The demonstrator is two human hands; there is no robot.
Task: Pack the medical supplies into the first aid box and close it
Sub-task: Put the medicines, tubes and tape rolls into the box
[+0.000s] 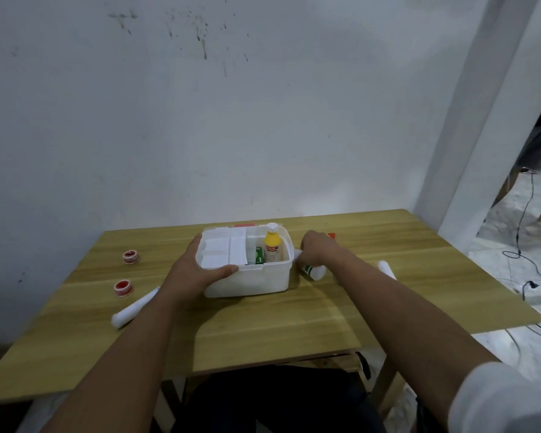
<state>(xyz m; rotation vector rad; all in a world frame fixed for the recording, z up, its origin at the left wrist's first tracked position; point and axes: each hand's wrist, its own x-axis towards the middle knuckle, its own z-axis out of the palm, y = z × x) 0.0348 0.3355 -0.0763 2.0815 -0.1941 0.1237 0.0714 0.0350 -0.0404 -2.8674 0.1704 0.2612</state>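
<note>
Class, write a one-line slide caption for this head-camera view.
Left hand steadies the open first aid box while the right hand grasps a white bottle beside it.

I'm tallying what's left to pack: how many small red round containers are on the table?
2. One red container sits near the table's left edge, farther back; the other sits just nearer the person. Both lie left of the left hand. More may hide behind the box.
</note>
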